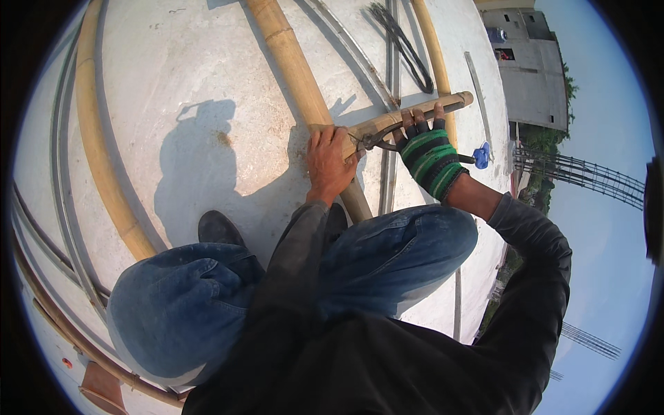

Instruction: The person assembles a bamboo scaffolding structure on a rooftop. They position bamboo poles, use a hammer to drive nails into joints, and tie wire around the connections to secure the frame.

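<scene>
Crouching on the white concrete roof point(207, 83), you have your left hand point(330, 166) pressed down, fingers curled, on the crossing where a short bamboo stick point(415, 114) lies over the long bamboo pole point(294, 66). Your right hand point(427, 149), in a green-and-black striped fingerless glove, is clenched around the handles of a pair of pincers point(377, 140), whose head sits right at that crossing, just beside your left fingertips. Thin tie wire seems to be at the joint, but it is too small to make out.

Bamboo like this is likely light, stiff and smooth-skinned, so the round stick may roll or slide on the pole; holding it close to the crossing, as your left hand does, looks the steadiest place. The pincers are hard metal and probably slick at the handles, so a full-fist hold suits them.

Around you: another bamboo pole point(100, 152) curves along the left, thin steel rods point(391, 180) run under the joint, a dark bundle of wire point(408, 45) lies further up, and a small blue thing point(482, 155) rests past your right wrist. Your knees point(387, 249) crowd the space, and the roof edge is near on the right.
</scene>
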`<state>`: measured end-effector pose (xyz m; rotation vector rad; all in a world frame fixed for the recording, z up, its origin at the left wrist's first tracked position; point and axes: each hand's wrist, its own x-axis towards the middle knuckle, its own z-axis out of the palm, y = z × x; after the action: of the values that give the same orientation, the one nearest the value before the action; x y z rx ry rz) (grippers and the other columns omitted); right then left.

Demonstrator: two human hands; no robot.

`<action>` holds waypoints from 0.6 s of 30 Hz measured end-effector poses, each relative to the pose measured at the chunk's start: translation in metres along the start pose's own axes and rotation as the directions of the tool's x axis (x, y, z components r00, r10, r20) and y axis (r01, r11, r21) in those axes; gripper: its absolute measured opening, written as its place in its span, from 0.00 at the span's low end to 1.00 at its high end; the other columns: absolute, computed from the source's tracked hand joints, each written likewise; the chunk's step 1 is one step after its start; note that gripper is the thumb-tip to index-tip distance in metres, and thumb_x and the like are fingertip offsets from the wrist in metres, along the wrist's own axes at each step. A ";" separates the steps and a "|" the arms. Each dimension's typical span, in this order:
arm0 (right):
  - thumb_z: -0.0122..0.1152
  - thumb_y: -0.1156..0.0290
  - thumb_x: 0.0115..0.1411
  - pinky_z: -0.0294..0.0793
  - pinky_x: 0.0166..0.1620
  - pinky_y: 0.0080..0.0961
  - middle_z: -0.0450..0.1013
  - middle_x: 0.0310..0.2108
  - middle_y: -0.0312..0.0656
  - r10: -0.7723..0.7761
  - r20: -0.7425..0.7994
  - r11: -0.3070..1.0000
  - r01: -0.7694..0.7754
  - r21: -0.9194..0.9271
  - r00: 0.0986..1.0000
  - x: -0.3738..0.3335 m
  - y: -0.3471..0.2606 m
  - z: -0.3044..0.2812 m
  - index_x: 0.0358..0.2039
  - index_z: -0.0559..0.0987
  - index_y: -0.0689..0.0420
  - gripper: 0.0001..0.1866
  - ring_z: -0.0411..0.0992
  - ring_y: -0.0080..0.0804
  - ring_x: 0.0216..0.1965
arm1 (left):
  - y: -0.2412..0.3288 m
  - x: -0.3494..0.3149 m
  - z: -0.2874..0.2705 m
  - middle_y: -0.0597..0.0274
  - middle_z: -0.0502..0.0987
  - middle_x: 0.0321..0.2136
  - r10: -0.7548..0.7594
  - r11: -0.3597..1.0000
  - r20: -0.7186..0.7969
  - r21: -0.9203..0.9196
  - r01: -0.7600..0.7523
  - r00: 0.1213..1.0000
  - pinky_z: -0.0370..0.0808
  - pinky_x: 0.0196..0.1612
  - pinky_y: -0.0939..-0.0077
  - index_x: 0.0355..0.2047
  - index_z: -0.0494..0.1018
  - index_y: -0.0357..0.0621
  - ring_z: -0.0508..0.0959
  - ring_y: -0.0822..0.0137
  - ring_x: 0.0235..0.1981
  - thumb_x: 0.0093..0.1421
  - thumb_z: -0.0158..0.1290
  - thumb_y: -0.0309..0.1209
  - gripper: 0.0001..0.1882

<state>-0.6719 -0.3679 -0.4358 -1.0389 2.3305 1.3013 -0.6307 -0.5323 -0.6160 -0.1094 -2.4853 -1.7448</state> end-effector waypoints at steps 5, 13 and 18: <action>0.54 0.63 0.70 0.50 0.67 0.90 0.66 0.69 0.67 -0.011 0.070 1.000 0.012 -0.014 0.997 0.003 0.001 0.000 0.64 0.76 0.62 0.26 0.66 0.64 0.69 | -0.001 0.000 -0.002 0.56 0.76 0.48 0.011 1.000 0.004 -0.022 -0.011 1.000 0.71 0.53 0.52 0.53 0.76 0.42 0.73 0.48 0.50 0.51 0.69 0.30 0.27; 0.54 0.63 0.70 0.47 0.67 0.91 0.61 0.72 0.68 -0.007 0.105 1.000 0.010 -0.026 0.994 0.010 0.000 -0.008 0.65 0.75 0.61 0.26 0.61 0.65 0.73 | -0.003 0.000 0.001 0.57 0.76 0.48 0.015 1.000 -0.021 -0.026 -0.016 1.000 0.71 0.53 0.53 0.51 0.76 0.42 0.73 0.48 0.50 0.51 0.68 0.28 0.26; 0.54 0.63 0.69 0.43 0.68 0.92 0.60 0.73 0.67 -0.014 0.063 1.000 0.013 0.008 0.998 0.007 0.001 -0.010 0.66 0.75 0.60 0.27 0.59 0.66 0.74 | -0.004 0.000 0.001 0.57 0.76 0.48 0.001 1.000 0.018 -0.009 -0.001 1.000 0.71 0.54 0.53 0.52 0.76 0.43 0.73 0.49 0.50 0.52 0.71 0.33 0.28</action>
<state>-0.6761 -0.3795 -0.4334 -0.9954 2.2763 1.3007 -0.6310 -0.5329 -0.6197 -0.1282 -2.4901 -1.7623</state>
